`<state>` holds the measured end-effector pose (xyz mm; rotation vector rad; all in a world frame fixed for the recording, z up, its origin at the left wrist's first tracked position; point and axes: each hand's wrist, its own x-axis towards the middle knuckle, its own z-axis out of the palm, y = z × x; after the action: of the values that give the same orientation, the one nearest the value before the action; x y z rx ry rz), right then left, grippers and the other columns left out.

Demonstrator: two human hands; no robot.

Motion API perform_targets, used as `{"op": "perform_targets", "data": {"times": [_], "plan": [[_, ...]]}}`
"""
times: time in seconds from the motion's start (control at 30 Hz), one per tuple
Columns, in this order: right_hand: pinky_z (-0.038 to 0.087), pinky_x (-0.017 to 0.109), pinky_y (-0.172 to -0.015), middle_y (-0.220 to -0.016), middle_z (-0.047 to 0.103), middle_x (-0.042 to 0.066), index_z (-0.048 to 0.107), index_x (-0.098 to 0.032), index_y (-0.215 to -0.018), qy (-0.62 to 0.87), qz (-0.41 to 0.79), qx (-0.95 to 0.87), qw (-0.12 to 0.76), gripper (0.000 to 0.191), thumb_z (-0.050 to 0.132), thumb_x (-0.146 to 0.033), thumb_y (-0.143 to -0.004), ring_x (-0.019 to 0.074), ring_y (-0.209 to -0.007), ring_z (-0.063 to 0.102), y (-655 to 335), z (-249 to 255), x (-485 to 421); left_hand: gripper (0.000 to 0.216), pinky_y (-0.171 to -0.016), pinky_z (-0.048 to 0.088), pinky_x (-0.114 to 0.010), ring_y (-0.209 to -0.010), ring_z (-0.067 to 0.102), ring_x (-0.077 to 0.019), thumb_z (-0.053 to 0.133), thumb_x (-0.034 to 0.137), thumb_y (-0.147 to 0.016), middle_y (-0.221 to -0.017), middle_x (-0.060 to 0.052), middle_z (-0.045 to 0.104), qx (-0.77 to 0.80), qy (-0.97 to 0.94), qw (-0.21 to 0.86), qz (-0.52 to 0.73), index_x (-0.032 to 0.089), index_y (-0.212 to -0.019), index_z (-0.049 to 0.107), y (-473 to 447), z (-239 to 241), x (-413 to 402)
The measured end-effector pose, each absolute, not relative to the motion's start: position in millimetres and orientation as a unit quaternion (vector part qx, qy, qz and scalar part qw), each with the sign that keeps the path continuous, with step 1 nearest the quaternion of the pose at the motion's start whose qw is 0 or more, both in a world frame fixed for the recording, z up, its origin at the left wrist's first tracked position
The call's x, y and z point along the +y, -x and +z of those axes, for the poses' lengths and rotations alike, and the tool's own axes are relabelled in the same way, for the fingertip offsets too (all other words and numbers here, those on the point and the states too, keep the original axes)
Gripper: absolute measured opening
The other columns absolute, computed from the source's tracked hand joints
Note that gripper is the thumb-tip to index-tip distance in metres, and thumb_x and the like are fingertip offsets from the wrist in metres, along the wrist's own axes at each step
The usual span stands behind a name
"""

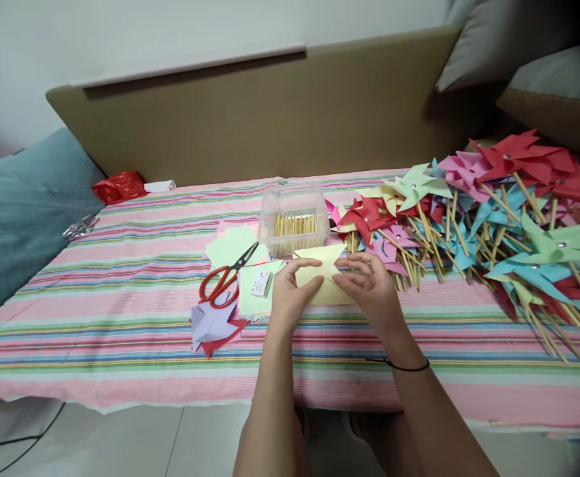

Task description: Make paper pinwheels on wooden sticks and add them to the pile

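Both hands hold a pale yellow cut paper square (323,271) over the striped bedsheet (120,311). My left hand (290,295) pinches the paper's left side with thumb and fingers closed on it. On the right side, my right hand (369,285) grips the paper with its fingers curled over a folded corner. Just behind the paper stands a clear plastic box (294,218) of wooden sticks.
Red-handled scissors (226,278) lie on loose green, purple and red paper sheets (220,318) to the left. A large heap of finished paper pinwheels (493,218) on sticks covers the right. A red bag (119,186) lies far left, a brown headboard (270,119) behind.
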<state>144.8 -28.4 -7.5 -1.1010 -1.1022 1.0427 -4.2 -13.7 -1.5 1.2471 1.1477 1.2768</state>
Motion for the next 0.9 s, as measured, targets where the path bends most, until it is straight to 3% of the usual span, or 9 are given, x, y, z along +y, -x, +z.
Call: {"op": "perform_targets", "data": {"times": [0.07, 0.17, 0.3, 0.43, 0.63, 0.9], "plan": [[0.058, 0.033, -0.070, -0.089, 0.073, 0.003, 0.049, -0.025, -0.108, 0.483, 0.488, -0.439, 0.580, 0.054, 0.082, -0.038, -0.066, 0.0201, -0.078, 0.072, -143, -9, -28, 0.019, -0.078, 0.047, -0.032, -0.090, 0.063, -0.0204, 0.072, 0.022, -0.070, -0.098, -0.004, 0.069, 0.468, -0.521, 0.492, 0.518, 0.021, -0.089, 0.069, 4, -2, -14], [0.057, 0.031, -0.061, -0.077, 0.073, 0.000, 0.046, -0.025, -0.111, 0.484, 0.510, -0.415, 0.577, 0.059, 0.082, -0.038, -0.066, 0.0206, -0.071, 0.072, -141, -9, -28, 0.020, -0.079, 0.047, -0.033, -0.093, 0.063, -0.0218, 0.072, 0.022, -0.070, -0.099, -0.005, 0.069, 0.463, -0.528, 0.502, 0.504, 0.020, -0.089, 0.069, 4, -2, -14], [0.057, 0.031, -0.055, -0.077, 0.075, 0.001, 0.048, -0.025, -0.111, 0.494, 0.511, -0.385, 0.588, 0.060, 0.083, -0.037, -0.063, 0.0207, -0.064, 0.071, -141, -9, -28, 0.024, -0.075, 0.048, -0.030, -0.094, 0.063, -0.0211, 0.072, 0.026, -0.072, -0.104, -0.006, 0.068, 0.455, -0.513, 0.528, 0.501, 0.021, -0.096, 0.067, 2, 1, -15], [0.059, 0.034, -0.059, -0.079, 0.076, 0.004, 0.050, -0.024, -0.110, 0.508, 0.496, -0.373, 0.597, 0.060, 0.084, -0.038, -0.062, 0.0237, -0.069, 0.073, -143, -9, -28, 0.045, -0.070, 0.048, -0.026, -0.083, 0.064, -0.0154, 0.070, 0.031, -0.075, -0.106, -0.004, 0.067, 0.432, -0.428, 0.565, 0.558, 0.026, -0.115, 0.051, 1, 7, -16], [0.060, 0.035, -0.060, -0.077, 0.076, 0.003, 0.051, -0.025, -0.110, 0.507, 0.499, -0.375, 0.595, 0.060, 0.084, -0.037, -0.062, 0.0241, -0.070, 0.073, -145, -10, -28, 0.071, -0.066, 0.051, -0.027, -0.069, 0.063, -0.0118, 0.080, 0.028, -0.064, -0.102, -0.003, 0.067, 0.442, -0.375, 0.598, 0.554, 0.024, -0.122, 0.039, 1, 9, -17], [0.059, 0.035, -0.060, -0.076, 0.075, 0.001, 0.050, -0.025, -0.109, 0.503, 0.499, -0.390, 0.588, 0.061, 0.085, -0.036, -0.060, 0.0238, -0.069, 0.073, -145, -11, -27, 0.054, -0.071, 0.050, -0.028, -0.083, 0.066, -0.0176, 0.079, 0.029, -0.064, -0.100, -0.006, 0.070, 0.426, -0.379, 0.608, 0.553, 0.021, -0.110, 0.052, 2, 6, -15]]}}
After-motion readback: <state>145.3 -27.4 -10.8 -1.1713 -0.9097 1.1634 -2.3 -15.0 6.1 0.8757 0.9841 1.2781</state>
